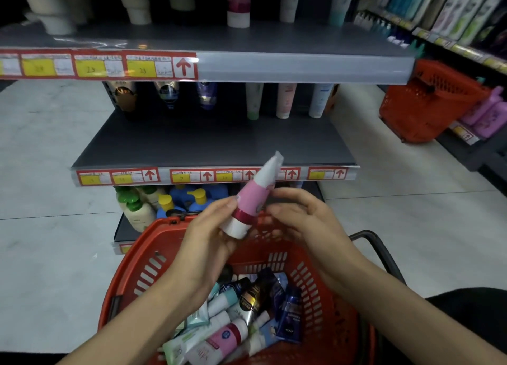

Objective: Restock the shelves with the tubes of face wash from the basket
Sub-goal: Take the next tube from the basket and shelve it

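My left hand [211, 235] grips a pink and white tube of face wash [253, 197] by its white cap end, crimped end tilted up to the right. My right hand [299, 213] hovers just right of the tube with fingers loosely curled; I cannot tell whether they touch it. Both hands are above a red basket [129, 277] holding several tubes [233, 323] in a heap. Ahead, the middle shelf [214, 142] has tubes standing cap-down along its back, with bare dark board in front. The upper shelf [247, 38] also carries tubes.
A second red basket [428, 104] sits on the floor at the right by another shelving unit with purple bottles [488, 115]. Lotion bottles with green, yellow and blue caps [164, 202] stand on the lowest shelf behind the basket. Pale tiled floor lies on both sides.
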`<control>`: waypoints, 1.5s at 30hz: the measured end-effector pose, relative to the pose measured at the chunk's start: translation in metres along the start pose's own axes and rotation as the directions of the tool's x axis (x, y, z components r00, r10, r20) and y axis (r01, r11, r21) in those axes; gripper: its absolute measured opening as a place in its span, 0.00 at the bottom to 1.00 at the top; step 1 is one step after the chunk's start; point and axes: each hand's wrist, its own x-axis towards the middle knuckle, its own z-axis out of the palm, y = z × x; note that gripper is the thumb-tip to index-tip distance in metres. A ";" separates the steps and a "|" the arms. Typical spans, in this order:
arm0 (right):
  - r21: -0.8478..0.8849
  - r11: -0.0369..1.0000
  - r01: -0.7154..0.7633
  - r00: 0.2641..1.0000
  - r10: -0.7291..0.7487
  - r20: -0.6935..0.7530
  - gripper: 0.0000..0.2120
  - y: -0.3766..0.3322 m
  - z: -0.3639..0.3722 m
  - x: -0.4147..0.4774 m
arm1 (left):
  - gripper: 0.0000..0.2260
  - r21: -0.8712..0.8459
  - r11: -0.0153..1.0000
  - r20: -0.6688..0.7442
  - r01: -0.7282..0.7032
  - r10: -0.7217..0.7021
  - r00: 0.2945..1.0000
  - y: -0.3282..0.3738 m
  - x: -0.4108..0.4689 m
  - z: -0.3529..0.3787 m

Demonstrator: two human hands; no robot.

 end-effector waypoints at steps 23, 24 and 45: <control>-0.008 0.909 0.417 0.909 -0.417 -0.005 0.15 -0.069 0.012 -0.020 | 0.12 0.523 0.668 0.171 -0.529 0.527 0.833 0.067 -0.012 0.035; -0.008 0.897 0.443 0.897 -0.443 -0.005 0.15 -0.077 0.013 -0.019 | 0.11 0.528 0.644 0.182 -0.553 0.550 0.815 0.075 -0.013 0.040; -0.315 0.778 0.543 0.782 -0.606 -0.146 0.18 -0.241 0.045 0.169 | 0.20 0.745 0.500 0.156 -0.441 0.512 0.844 0.259 0.142 0.111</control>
